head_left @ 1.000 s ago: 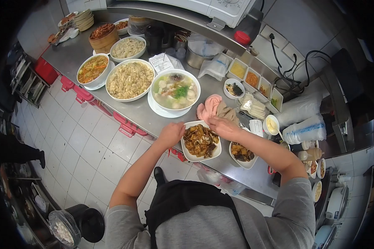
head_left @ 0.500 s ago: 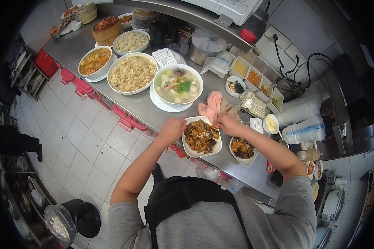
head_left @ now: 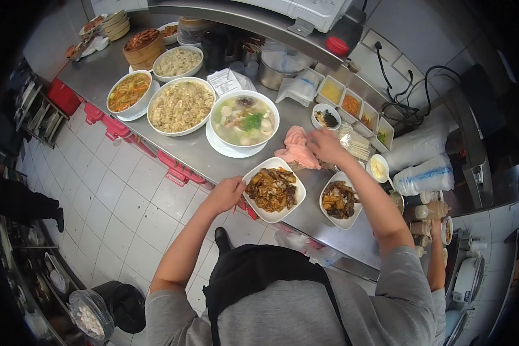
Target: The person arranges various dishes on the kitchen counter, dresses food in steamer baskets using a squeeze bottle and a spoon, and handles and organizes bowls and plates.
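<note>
My left hand grips the left edge of a square white dish at the counter's front edge. Brown saucy chunks of food fill that dish. My right hand is closed at the right side of a crumpled pink cloth, its fingers against the fabric; the fingertips are partly hidden. Under my right forearm, a second white dish holds similar brown food. Behind the first dish stands a white bowl of soup with green garnish, on a plate.
Along the counter's left are a large bowl of fried rice, a noodle bowl and a bamboo steamer. Topping containers line the back right, near a small cream bowl with a spoon. Another person's arm reaches in at right.
My right hand has left the square dish and moved up and back to the pink cloth. The dish has turned and shifted slightly left in my left hand. Another person's arm has appeared at right.
</note>
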The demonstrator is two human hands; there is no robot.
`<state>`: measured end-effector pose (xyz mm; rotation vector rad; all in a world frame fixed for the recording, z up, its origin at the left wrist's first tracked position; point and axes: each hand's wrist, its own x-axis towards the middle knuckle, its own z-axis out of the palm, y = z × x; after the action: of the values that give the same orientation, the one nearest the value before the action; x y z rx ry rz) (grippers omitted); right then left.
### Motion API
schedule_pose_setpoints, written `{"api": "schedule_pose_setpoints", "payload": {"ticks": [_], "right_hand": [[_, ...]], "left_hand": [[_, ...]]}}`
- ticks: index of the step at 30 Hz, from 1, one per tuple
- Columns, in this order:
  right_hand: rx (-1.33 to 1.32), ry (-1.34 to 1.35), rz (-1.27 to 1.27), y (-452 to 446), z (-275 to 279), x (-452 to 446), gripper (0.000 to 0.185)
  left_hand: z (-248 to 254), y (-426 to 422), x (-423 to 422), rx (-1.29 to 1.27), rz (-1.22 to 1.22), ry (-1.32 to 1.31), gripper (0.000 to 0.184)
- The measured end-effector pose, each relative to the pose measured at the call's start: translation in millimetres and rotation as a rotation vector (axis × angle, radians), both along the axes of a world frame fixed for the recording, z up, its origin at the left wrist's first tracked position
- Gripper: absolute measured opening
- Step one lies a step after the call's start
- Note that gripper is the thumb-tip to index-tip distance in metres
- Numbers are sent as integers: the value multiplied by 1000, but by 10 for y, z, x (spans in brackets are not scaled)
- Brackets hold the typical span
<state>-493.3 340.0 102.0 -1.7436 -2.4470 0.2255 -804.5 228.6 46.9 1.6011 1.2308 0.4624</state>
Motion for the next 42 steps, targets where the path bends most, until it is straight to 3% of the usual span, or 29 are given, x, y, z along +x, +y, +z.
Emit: {"api": "schedule_pose_setpoints", "payload": {"ticks": [2, 4, 7, 9, 10, 11, 13, 16, 17, 19, 21, 23, 26, 33, 38, 42], "right_hand": [[91, 259, 166, -5, -218, -314, 34], [29, -95, 246, 23, -465, -462, 30], [216, 95, 269, 126, -900, -488, 18], [146, 184, 41, -83, -791, -557, 15], [250, 119, -7, -49, -986, -525, 17], [143, 142, -29, -382, -436, -493, 21], [332, 489, -142, -766, -118, -300, 31], [432, 571, -361, -1388, 225, 515, 37], [519, 372, -553, -1673, 333, 823, 34], [605, 232, -830, -2231, 510, 1454, 17], [468, 81, -1207, -2670, 654, 1911, 20], [280, -47, -1334, -2887, 479, 2410, 24], [100, -61, -1312, -2936, 203, 2818, 18], [442, 310, -1171, -3147, 28, 3011, 11], [545, 519, -1291, -3450, 363, 2750, 12], [616, 787, -1363, -3542, 424, 2680, 14]], "left_hand": [[206, -47, -37, -323, 4, -224, 46], [103, -17, -65, -507, -36, -318, 55], [87, -79, -50, -631, -59, -444, 61], [-149, -123, -38, -633, 24, -633, 60], [-133, -186, -18, -579, 68, -623, 56], [-161, -253, -28, -579, 102, -611, 50], [-79, -394, -74, -571, 151, -657, 49], [59, -484, -89, -539, 235, -637, 52], [142, -482, -82, -557, 212, -638, 53], [390, -532, -132, -572, 183, -648, 56], [632, -459, 84, -573, 18, -639, 57], [918, -449, 481, -576, -87, -624, 56], [920, -431, 1127, -648, -283, -601, 54], [508, -918, 2689, -958, -524, -634, 52], [-62, -1131, 3218, -988, -461, -520, 49], [-94, -1200, 3331, -962, -383, -509, 46]]}}
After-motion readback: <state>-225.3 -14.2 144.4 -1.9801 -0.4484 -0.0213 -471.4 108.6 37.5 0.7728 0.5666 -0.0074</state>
